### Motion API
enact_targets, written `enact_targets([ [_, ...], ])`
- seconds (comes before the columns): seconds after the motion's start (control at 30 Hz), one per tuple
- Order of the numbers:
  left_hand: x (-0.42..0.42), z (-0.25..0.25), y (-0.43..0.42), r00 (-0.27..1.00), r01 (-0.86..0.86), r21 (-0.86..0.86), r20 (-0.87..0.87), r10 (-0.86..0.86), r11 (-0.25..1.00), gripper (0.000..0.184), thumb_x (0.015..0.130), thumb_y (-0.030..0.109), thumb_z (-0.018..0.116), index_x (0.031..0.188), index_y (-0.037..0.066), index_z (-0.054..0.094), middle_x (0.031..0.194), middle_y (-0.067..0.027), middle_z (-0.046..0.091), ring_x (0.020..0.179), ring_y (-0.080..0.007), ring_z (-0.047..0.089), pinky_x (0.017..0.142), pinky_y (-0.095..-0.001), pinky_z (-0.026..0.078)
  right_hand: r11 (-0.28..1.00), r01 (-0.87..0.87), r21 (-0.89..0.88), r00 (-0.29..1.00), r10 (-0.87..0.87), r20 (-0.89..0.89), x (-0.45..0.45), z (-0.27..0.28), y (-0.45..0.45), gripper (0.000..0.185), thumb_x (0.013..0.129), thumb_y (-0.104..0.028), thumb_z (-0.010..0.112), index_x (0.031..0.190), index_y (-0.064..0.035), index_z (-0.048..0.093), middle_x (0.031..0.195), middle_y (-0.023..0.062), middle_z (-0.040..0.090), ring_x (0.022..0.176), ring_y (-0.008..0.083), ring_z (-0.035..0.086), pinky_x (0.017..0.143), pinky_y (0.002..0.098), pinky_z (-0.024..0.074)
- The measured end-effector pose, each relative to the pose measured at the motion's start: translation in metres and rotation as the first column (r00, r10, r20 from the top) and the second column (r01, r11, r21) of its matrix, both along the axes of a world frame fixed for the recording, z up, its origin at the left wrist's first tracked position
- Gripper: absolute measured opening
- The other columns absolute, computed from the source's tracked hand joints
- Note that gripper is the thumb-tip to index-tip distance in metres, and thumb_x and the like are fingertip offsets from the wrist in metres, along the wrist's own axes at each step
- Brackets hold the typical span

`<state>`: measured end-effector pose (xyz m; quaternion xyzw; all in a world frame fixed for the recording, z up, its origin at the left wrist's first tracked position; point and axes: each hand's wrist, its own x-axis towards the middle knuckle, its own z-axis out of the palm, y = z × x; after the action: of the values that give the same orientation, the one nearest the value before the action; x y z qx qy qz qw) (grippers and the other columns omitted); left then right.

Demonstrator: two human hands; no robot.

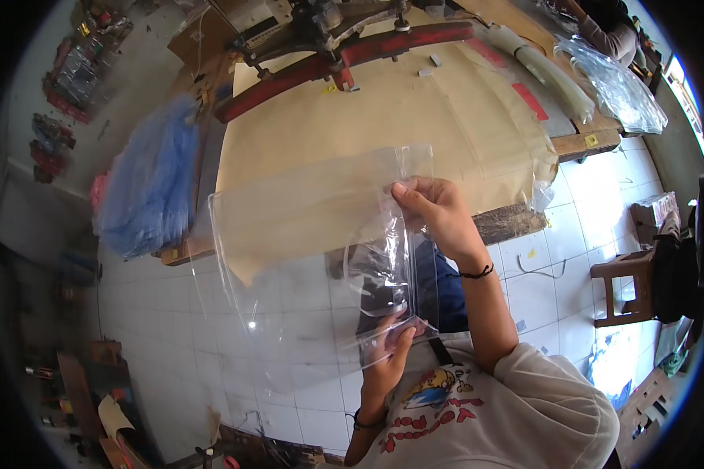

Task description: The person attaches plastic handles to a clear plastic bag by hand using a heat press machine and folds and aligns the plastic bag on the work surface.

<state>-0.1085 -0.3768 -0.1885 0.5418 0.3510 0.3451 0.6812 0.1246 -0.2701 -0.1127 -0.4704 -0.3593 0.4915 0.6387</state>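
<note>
A large clear plastic sleeve [289, 313] is stretched between my two hands, its wide part hanging off to the left. At its upper right corner, my right hand [440, 209] pinches the edge between thumb and fingers. Lower down, my left hand [395, 345] grips the same edge, its fingers partly seen through the plastic. The plastic is folded and creased between the hands. Behind its upper part lies a worktable covered with brown paper [328, 117].
A red-and-black metal press bar [344, 59] crosses the table's far side. Blue plastic sheets [150, 184] are piled at left. Clear plastic bundles [618, 86] lie at far right, near another person's arm [614, 41]. A brown stool [626, 285] stands on the tiled floor [536, 305].
</note>
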Motion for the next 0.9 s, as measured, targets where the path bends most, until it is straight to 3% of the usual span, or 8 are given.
enact_targets([
  [0.2, -0.005, -0.017, -0.001, 0.993, -0.029, 0.037, -0.117, 0.033, 0.999, 0.044, 0.104, 0.001, 0.058, 0.145, -0.004, 0.044, 0.116, -0.0183, 0.072, 0.108, -0.0214, 0.071, 0.101, -0.0342, 0.055, 1.000, -0.008, 0.021, 0.998, 0.009, -0.058, -0.003, 0.010, -0.001, 0.030, 0.101, -0.029, 0.070, 0.104, 0.0012, 0.071, 0.088, 0.0046, 0.074, 0.074, 0.0090, 0.067, 0.068, 0.0235, 0.0530],
  [0.4, -0.008, -0.022, 0.014, 0.995, -0.054, -0.007, 0.089, 0.054, 0.999, 0.033, 0.102, 0.001, 0.062, 0.134, -0.006, 0.056, 0.119, -0.0147, 0.071, 0.108, -0.0195, 0.071, 0.098, -0.0301, 0.055, 0.979, 0.049, 0.197, 0.999, -0.051, 0.004, 0.001, 0.017, -0.011, 0.027, 0.099, -0.020, 0.073, 0.110, 0.0043, 0.068, 0.098, 0.0120, 0.076, 0.083, 0.0153, 0.071, 0.077, 0.0294, 0.0560],
  [0.53, -0.021, -0.021, 0.033, 0.994, -0.090, 0.011, 0.055, 0.090, 0.996, 0.030, 0.099, -0.001, 0.066, 0.128, -0.007, 0.060, 0.114, -0.0157, 0.073, 0.105, -0.0197, 0.072, 0.097, -0.0300, 0.056, 0.971, 0.044, 0.234, 0.999, -0.045, 0.000, 0.013, 0.021, -0.015, 0.024, 0.096, -0.018, 0.075, 0.106, 0.0034, 0.069, 0.099, 0.0122, 0.076, 0.084, 0.0162, 0.071, 0.078, 0.0307, 0.0559],
  [0.57, -0.027, -0.020, 0.039, 0.991, -0.130, 0.107, 0.014, 0.129, 0.986, 0.028, 0.098, -0.001, 0.067, 0.125, -0.006, 0.061, 0.109, -0.0162, 0.074, 0.102, -0.0206, 0.073, 0.096, -0.0304, 0.056, 0.968, 0.038, 0.248, 0.999, -0.046, 0.027, 0.017, 0.022, -0.014, 0.024, 0.096, -0.019, 0.075, 0.104, 0.0027, 0.070, 0.097, 0.0111, 0.076, 0.082, 0.0157, 0.071, 0.077, 0.0302, 0.0557],
  [0.6, -0.029, -0.011, 0.045, 0.977, -0.215, 0.095, 0.013, 0.215, 0.972, 0.027, 0.098, -0.001, 0.068, 0.123, -0.006, 0.061, 0.107, -0.0156, 0.074, 0.099, -0.0209, 0.073, 0.094, -0.0314, 0.057, 0.964, 0.027, 0.263, 0.997, -0.044, 0.058, 0.022, 0.026, -0.011, 0.024, 0.096, -0.021, 0.075, 0.102, 0.0020, 0.070, 0.095, 0.0100, 0.076, 0.081, 0.0152, 0.070, 0.075, 0.0297, 0.0556],
  [0.73, -0.043, 0.017, 0.074, 0.899, -0.437, 0.114, 0.083, 0.430, 0.892, 0.025, 0.096, -0.001, 0.069, 0.120, -0.005, 0.061, 0.099, -0.0136, 0.074, 0.090, -0.0211, 0.073, 0.089, -0.0349, 0.059, 0.990, -0.094, 0.105, 0.871, 0.030, 0.490, 0.045, 0.058, 0.037, 0.035, 0.095, -0.035, 0.074, 0.091, -0.0003, 0.073, 0.080, 0.0048, 0.073, 0.073, 0.0121, 0.069, 0.067, 0.0281, 0.0538],
  [0.83, -0.041, 0.030, 0.083, 0.914, -0.405, 0.126, 0.036, 0.404, 0.906, 0.029, 0.094, 0.002, 0.071, 0.118, -0.005, 0.058, 0.097, -0.0101, 0.066, 0.090, -0.0240, 0.073, 0.086, -0.0389, 0.061, 0.960, -0.273, -0.065, 0.645, 0.232, 0.728, 0.056, 0.064, 0.105, 0.032, 0.094, -0.032, 0.073, 0.088, -0.0001, 0.073, 0.078, 0.0051, 0.073, 0.070, 0.0133, 0.069, 0.065, 0.0283, 0.0530],
  [0.9, -0.023, 0.033, 0.082, 0.929, -0.363, 0.069, 0.108, 0.354, 0.929, 0.031, 0.093, 0.001, 0.070, 0.120, -0.003, 0.056, 0.094, -0.0086, 0.064, 0.084, -0.0243, 0.073, 0.082, -0.0411, 0.062, 0.908, -0.378, -0.179, 0.506, 0.365, 0.782, 0.063, 0.058, 0.143, 0.032, 0.096, -0.029, 0.071, 0.100, 0.0026, 0.072, 0.077, 0.0052, 0.070, 0.069, 0.0126, 0.067, 0.064, 0.0288, 0.0544],
])
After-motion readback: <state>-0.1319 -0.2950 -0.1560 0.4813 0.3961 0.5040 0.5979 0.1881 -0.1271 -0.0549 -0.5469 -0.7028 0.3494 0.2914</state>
